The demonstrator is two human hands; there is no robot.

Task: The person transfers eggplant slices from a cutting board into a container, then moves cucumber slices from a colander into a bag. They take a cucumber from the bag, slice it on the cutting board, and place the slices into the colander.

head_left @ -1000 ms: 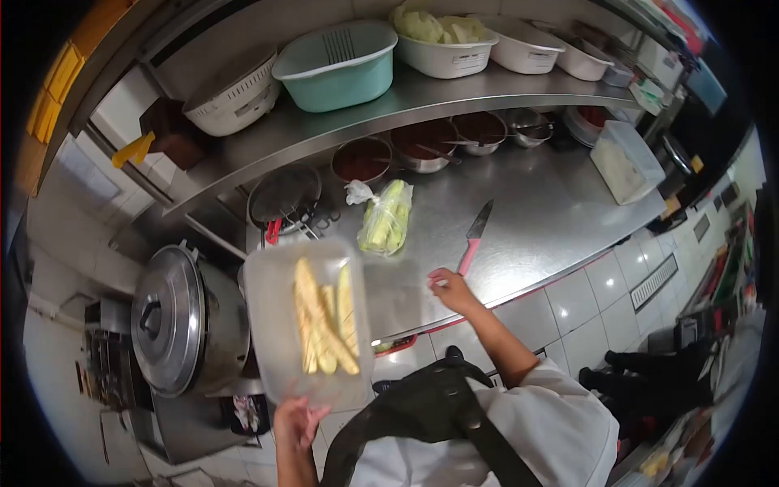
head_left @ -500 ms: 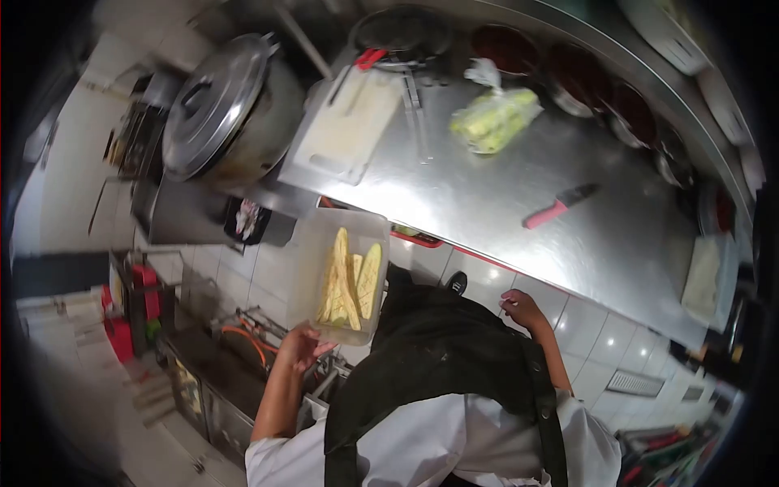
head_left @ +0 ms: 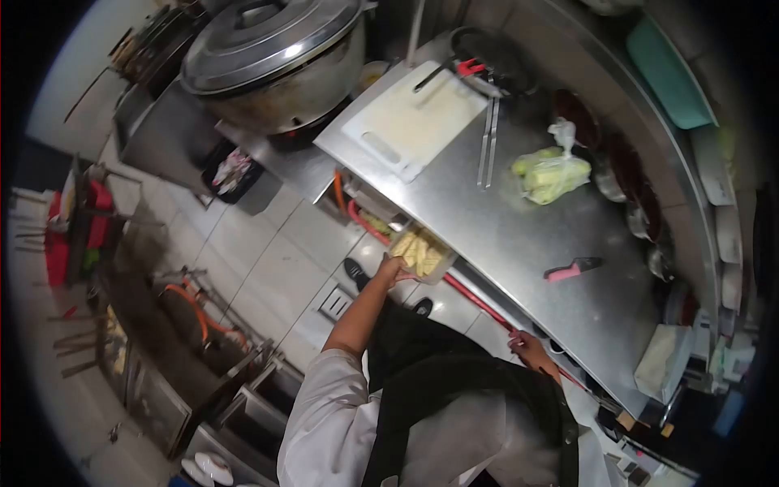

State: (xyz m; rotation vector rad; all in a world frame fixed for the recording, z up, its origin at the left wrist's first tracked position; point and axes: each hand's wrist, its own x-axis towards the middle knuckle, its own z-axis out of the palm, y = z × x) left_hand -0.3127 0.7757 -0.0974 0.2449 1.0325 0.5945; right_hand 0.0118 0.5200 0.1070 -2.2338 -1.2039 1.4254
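My left hand grips the near edge of a clear plastic tub holding yellow cut vegetable strips. The tub sits low, partly under the front edge of the steel counter. My right hand hangs near the counter's front edge with its fingers curled and nothing seen in them. A pink-handled knife lies on the counter above my right hand. A bag of pale green vegetables lies farther back.
A white cutting board and long tongs lie on the counter's left part. A large lidded steel pot stands beyond it. Bowls of red sauce line the back. Tiled floor spreads to the left.
The tub has gone from chest height down to under the counter's edge, my left hand still on it. My view has swung left and tilted. My right hand stays empty by the counter edge.
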